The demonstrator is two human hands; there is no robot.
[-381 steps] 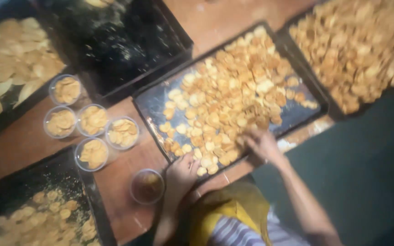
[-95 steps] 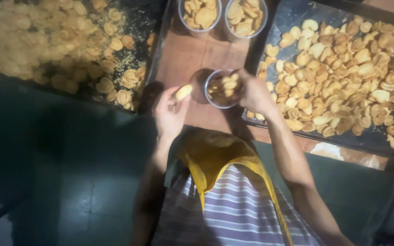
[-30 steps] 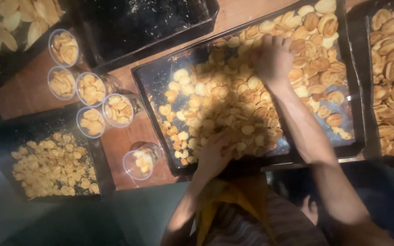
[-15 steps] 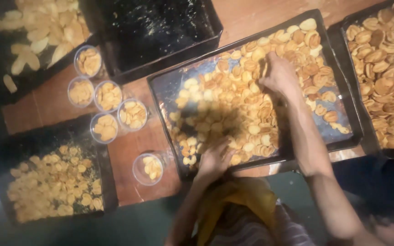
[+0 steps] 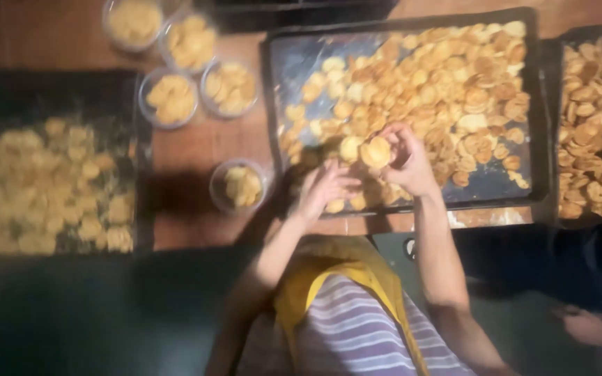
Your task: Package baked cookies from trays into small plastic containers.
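Both hands have drawn back from the spread of biscuits to the near edge of the dark rectangular baking tray at centre frame. Right hand now has its grip pinching a round golden biscuit, thumb and fingertips closed on its edges, lifted just above the others. Left hand lies lower left of it with fingers loosely spread, touching the biscuits at the tray's lower rim; whether it holds one I cannot tell. Just left of it on the reddish wooden desk stands a small clear round plastic cup, partly filled with biscuits
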